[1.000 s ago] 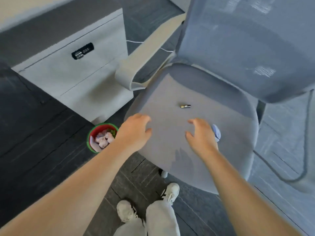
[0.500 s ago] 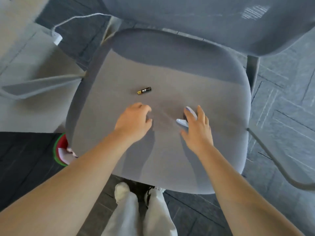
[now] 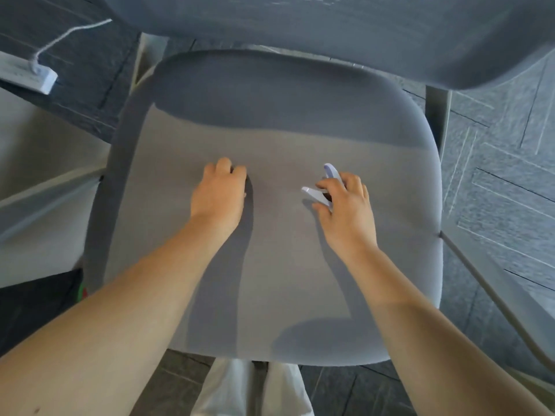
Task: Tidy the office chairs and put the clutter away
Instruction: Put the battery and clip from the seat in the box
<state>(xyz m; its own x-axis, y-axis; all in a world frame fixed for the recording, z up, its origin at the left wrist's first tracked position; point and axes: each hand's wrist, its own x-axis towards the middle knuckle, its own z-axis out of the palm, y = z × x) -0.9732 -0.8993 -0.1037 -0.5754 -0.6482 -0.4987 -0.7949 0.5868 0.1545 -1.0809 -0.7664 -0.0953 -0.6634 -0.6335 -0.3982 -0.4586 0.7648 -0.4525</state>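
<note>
Battery now hidden under left hand [image 3: 219, 192]

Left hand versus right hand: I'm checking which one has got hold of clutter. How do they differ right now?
The left hand shows nothing in its grasp, and whatever its curled fingers cover is hidden; the right hand pinches a white plastic piece. The left hand's fingers are bunched together, the right hand's more spread. Both reach palm down over the chair seat.
</note>
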